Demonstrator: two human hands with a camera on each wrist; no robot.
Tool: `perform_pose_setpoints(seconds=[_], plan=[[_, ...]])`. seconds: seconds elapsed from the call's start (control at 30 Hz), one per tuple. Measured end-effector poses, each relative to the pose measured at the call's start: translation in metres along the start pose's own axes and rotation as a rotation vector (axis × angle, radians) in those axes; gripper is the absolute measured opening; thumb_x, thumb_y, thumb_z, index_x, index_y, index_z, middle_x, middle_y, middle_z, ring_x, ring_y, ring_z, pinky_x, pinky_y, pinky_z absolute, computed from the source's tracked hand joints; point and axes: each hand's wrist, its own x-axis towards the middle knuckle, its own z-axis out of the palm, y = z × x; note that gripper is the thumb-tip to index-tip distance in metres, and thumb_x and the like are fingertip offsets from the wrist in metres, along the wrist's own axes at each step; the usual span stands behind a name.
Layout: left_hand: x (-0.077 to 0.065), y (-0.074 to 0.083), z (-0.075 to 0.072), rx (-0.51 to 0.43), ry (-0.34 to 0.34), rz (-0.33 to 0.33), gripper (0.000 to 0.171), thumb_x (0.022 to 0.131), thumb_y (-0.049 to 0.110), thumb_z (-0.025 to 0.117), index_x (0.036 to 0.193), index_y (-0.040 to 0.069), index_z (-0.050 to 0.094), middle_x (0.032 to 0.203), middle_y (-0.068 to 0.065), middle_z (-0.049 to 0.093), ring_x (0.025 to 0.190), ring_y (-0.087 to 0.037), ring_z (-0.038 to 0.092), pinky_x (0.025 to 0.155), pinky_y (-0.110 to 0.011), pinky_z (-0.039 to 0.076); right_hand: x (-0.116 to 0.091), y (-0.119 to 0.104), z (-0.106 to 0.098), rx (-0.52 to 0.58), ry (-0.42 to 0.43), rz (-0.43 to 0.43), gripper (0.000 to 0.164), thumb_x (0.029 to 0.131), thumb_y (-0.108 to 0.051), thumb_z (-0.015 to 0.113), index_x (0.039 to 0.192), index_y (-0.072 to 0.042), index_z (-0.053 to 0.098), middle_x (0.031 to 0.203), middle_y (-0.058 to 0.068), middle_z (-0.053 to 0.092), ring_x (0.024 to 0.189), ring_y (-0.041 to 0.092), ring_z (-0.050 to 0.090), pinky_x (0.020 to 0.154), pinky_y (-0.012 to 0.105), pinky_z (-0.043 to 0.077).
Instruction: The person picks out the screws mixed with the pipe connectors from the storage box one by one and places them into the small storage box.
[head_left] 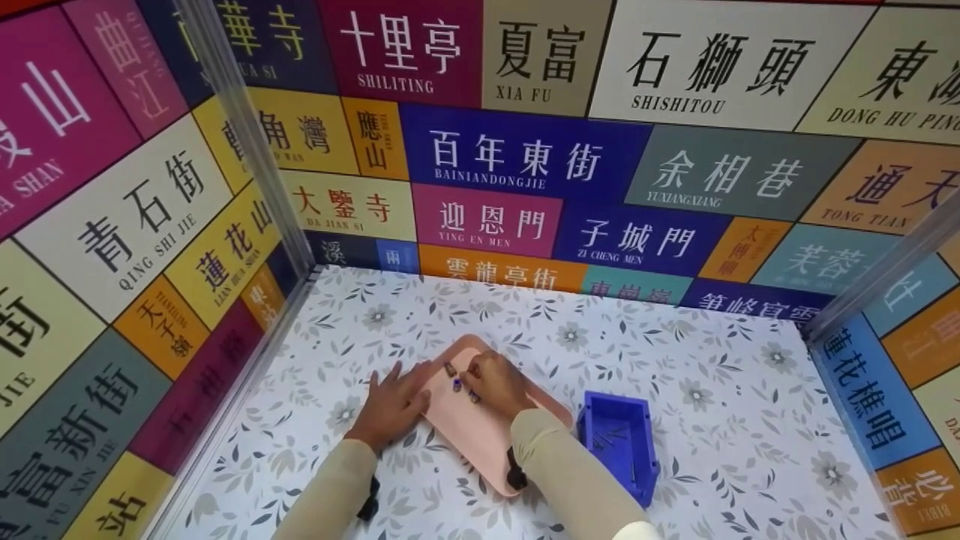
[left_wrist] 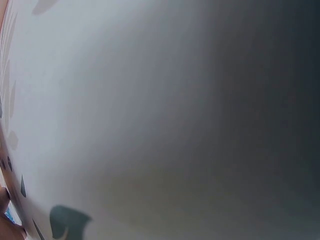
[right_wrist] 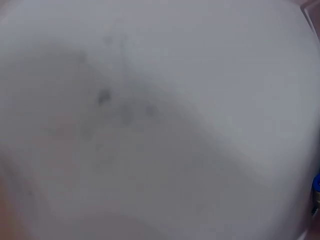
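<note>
A pink tray [head_left: 469,431] lies at an angle on the patterned tabletop. My right hand [head_left: 496,384] is over its far half, fingers curled and fingertips down beside several small brass-coloured pieces. One such piece [head_left: 450,369] lies beyond the fingertips, another with a blue part [head_left: 457,385] sits just left of them, and a third [head_left: 474,397] is nearer, by the hand. I cannot tell whether the fingertips pinch a piece. My left hand [head_left: 390,405] rests with spread fingers at the tray's left edge. The left wrist view shows mostly blurred tabletop.
Right of the tray stands a blue open box [head_left: 651,450] with several thin metal pieces [head_left: 611,436] inside. The white tabletop [head_left: 720,435] has a leaf and flower print. Walls covered in colourful sign panels [head_left: 525,154] enclose it at the back and sides.
</note>
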Motion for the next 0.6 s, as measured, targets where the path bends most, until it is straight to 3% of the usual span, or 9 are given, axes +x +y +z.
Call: perform_pose_setpoints(seconds=[0.23, 0.47, 0.6], plan=[[0.0, 0.0004, -0.0006, 0.006, 0.011, 0.014, 0.06, 0.104, 0.06, 0.036, 0.16, 0.049, 0.018, 0.166, 0.018, 0.031, 0.16, -0.028, 0.017, 0.125, -0.067, 0.001, 0.0007, 0.0002, 0.0047, 0.023, 0.026, 0.053, 0.013, 0.089, -0.024, 0.077, 0.078, -0.016, 0.075, 0.074, -0.006, 0.067, 0.066, 0.007, 0.059, 0.063, 0.026, 0.052], [0.0002, -0.0018, 0.0016, 0.015, 0.02, 0.032, 0.06, 0.104, 0.059, 0.035, 0.161, 0.047, 0.021, 0.166, 0.016, 0.033, 0.159, -0.029, 0.019, 0.125, -0.067, 0.002, 0.0002, 0.0006, 0.0051, 0.084, 0.002, 0.114, 0.019, 0.092, -0.023, 0.074, 0.074, -0.019, 0.073, 0.063, -0.012, 0.063, 0.058, 0.002, 0.057, 0.06, 0.025, 0.052], [0.0003, -0.0019, 0.0029, -0.003, 0.009, 0.006, 0.06, 0.103, 0.06, 0.036, 0.16, 0.049, 0.02, 0.166, 0.018, 0.031, 0.16, -0.028, 0.017, 0.125, -0.066, 0.0, -0.0013, 0.0013, 0.0057, 0.06, 0.006, 0.086, 0.019, 0.092, -0.023, 0.074, 0.074, -0.019, 0.073, 0.067, -0.011, 0.065, 0.062, 0.005, 0.059, 0.062, 0.026, 0.053]])
